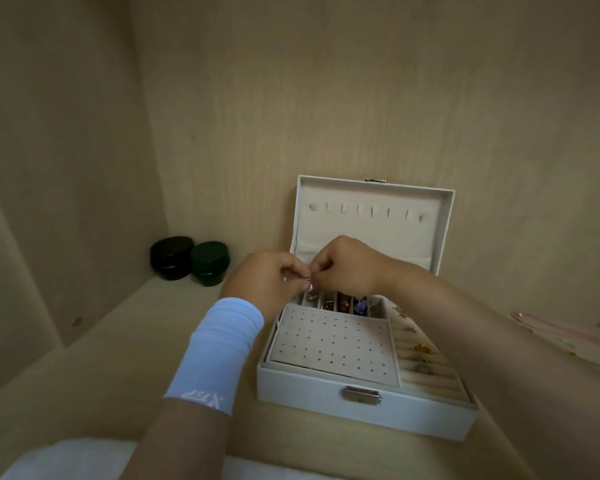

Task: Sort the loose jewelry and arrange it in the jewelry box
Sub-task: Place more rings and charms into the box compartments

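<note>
Above the rear compartments point(343, 301) of the open white jewelry box point(309, 393), the left hand point(267, 278) and right hand point(347, 265) pinch a small pinkish metal trinket point(309, 285) with curled fingertips, probably steadying it before stowing.

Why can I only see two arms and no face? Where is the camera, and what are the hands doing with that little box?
The camera sits on the person's head, so you see their own arms reaching forward. It is the only picture. The left hand, wearing a blue sleeve, and the right hand pinch a small shiny piece of jewelry in their fingers, above an open white jewelry box on a wooden shelf. Inside are little compartments with trinkets and a pad with tiny holes. A black pot and a green pot stand at the left; something pink lies at the right.
</note>
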{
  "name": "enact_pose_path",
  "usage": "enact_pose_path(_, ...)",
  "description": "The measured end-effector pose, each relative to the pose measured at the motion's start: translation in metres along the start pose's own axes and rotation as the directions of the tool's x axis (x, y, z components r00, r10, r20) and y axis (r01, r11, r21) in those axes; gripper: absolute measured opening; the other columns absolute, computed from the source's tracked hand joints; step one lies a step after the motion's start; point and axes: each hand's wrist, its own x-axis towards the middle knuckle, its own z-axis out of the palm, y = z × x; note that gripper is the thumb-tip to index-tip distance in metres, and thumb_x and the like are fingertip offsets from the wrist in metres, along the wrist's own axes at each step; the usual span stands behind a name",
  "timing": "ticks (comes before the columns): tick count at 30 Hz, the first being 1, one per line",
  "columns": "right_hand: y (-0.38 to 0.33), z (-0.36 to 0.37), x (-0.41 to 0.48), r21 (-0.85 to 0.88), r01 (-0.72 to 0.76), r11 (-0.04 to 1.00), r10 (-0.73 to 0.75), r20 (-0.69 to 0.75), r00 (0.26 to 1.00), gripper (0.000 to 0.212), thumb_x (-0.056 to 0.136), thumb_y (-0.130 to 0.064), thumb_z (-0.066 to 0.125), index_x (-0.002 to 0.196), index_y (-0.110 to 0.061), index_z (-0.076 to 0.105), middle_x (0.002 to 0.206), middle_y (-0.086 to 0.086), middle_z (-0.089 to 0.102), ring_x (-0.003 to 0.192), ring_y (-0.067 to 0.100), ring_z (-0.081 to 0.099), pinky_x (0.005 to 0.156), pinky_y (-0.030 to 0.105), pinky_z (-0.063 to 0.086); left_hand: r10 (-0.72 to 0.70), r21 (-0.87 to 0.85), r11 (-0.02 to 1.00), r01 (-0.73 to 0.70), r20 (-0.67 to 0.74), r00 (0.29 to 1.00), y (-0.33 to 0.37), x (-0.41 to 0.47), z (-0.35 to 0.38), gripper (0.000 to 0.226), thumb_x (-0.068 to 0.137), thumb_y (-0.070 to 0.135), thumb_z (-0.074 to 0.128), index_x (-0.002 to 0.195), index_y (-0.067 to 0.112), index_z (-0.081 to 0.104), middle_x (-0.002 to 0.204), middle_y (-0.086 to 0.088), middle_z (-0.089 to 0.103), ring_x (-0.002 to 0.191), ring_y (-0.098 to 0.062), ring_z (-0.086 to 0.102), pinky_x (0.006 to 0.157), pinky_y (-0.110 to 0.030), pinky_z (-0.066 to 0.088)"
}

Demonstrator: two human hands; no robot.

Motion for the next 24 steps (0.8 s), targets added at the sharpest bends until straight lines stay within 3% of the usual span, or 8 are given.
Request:
enact_pose_path(3,-0.004,-0.01,-0.005,0.187,-0.069,0.98,0.062,0.047,0.997,0.015,0.089,-0.013,0.067,0.094,-0.016,0.081,0.063,-0.009,0.069,0.051,0.001,0.055,0.051,0.015,0.043,-0.007,0.011,1.0,0.007,-0.031,1.0,0.0,0.001,0.002,0.011,0.083,0.026,0.075,0.083,0.036,0.07,0.081,0.019,0.069,0.076,0.001,0.062,0.067,-0.02,0.046)
enact_pose_path(5,-0.005,-0.013,-0.008,0.296,-0.133,0.946,0.11,0.091,0.99,0.015,0.087,-0.012,0.068,0.095,-0.013,0.08,0.069,0.006,0.067,0.052,0.011,0.055,0.045,0.019,0.04,-0.007,0.026,1.0,0.008,-0.062,0.998,0.001,0.001,0.003,0.011,0.083,0.027,0.076,0.082,0.034,0.067,0.078,0.017,0.068,0.071,0.0,0.06,0.06,-0.018,0.04)
enact_pose_path(8,-0.002,-0.009,-0.01,0.358,-0.155,0.921,0.14,0.068,0.988,0.009,0.082,-0.018,0.079,0.091,-0.015,0.081,0.085,0.027,0.07,0.057,0.015,0.054,0.049,0.025,0.039,0.016,0.053,0.999,-0.012,-0.085,0.996,0.002,0.001,0.004,0.014,0.083,0.028,0.076,0.079,0.036,0.065,0.078,0.017,0.067,0.071,0.001,0.06,0.059,-0.017,0.04)
enact_pose_path(10,0.002,-0.004,-0.01,0.364,-0.168,0.916,0.164,0.042,0.986,0.008,0.081,-0.022,0.082,0.088,-0.017,0.081,0.093,0.026,0.072,0.059,0.015,0.052,0.051,0.027,0.039,0.016,0.05,0.999,-0.013,-0.058,0.998,0.001,0.001,0.003,0.015,0.082,0.028,0.078,0.077,0.037,0.067,0.079,0.017,0.068,0.074,0.0,0.063,0.063,-0.016,0.045)
enact_pose_path(14,0.007,0.005,-0.003,0.278,-0.146,0.949,0.157,-0.02,0.987,0.004,0.081,-0.022,0.082,0.083,-0.018,0.081,0.079,0.009,0.076,0.06,0.012,0.059,0.053,0.023,0.048,0.021,0.078,0.997,-0.021,-0.011,1.0,0.0,0.0,0.0,0.011,0.083,0.023,0.075,0.084,0.033,0.072,0.082,0.02,0.067,0.076,0.002,0.061,0.066,-0.011,0.043)
enact_pose_path(17,0.005,0.011,0.003,0.138,-0.147,0.979,0.151,-0.019,0.988,0.014,0.079,-0.029,0.083,0.085,-0.016,0.082,0.082,0.0,0.077,0.082,0.014,0.07,0.078,0.031,0.058,0.037,0.089,0.995,-0.036,-0.011,0.999,0.001,-0.001,0.0,0.014,0.086,0.019,0.071,0.085,0.033,0.071,0.086,0.018,0.067,0.075,-0.001,0.06,0.069,-0.016,0.046)
enact_pose_path(22,-0.001,0.004,-0.002,-0.029,-0.186,0.982,0.186,0.008,0.982,0.035,0.086,-0.034,0.074,0.073,-0.002,0.073,0.055,0.001,0.055,0.054,0.011,0.051,0.058,0.025,0.043,0.052,0.094,0.994,-0.05,-0.019,0.998,0.005,-0.004,-0.001,0.009,0.089,0.023,0.069,0.091,0.032,0.072,0.09,0.017,0.068,0.077,0.0,0.059,0.074,-0.02,0.047)
enact_pose_path(24,0.001,-0.009,-0.012,-0.038,-0.176,0.984,0.174,-0.044,0.984,0.033,0.09,-0.03,0.069,0.069,-0.005,0.071,0.057,-0.001,0.065,0.054,0.012,0.059,0.058,0.026,0.049,0.076,0.092,0.993,-0.073,-0.029,0.997,0.009,-0.006,0.0,0.009,0.09,0.026,0.067,0.089,0.034,0.071,0.089,0.019,0.067,0.07,0.002,0.057,0.069,-0.018,0.045)
